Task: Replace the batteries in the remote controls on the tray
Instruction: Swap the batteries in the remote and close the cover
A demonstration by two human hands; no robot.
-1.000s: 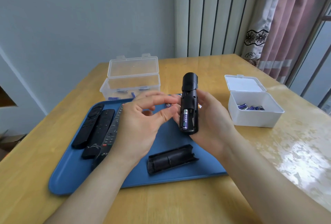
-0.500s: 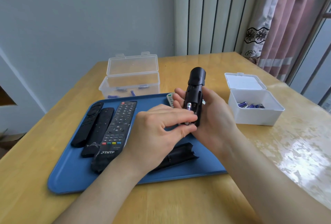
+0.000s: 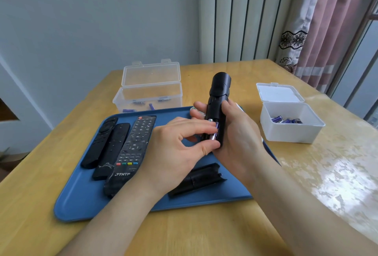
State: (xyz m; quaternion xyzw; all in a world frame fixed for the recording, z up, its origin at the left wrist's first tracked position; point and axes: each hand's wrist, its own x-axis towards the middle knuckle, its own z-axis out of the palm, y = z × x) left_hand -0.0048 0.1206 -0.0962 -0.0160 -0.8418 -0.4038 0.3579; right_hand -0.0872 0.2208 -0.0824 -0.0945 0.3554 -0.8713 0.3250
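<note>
My right hand [image 3: 235,133] grips a black remote [image 3: 217,100] upright above the blue tray [image 3: 86,200], its open battery bay facing me. My left hand [image 3: 176,149] pinches a purple battery [image 3: 214,133] with thumb and fingers, holding it in the bay. The remote's black battery cover [image 3: 197,180] lies on the tray in front of my hands. Three more black remotes [image 3: 131,149] lie side by side on the tray's left half. A light-coloured remote [image 3: 197,111] peeks out behind my right hand's fingers.
A clear lidded box [image 3: 151,92] with a few purple batteries stands behind the tray. A white open box [image 3: 292,126] holding several batteries stands to the right on the wooden table [image 3: 204,235]. Curtains hang at the far right.
My left hand brought a battery from in front of the remote down into its open bay and now presses it there. My right hand tilted the remote slightly.
</note>
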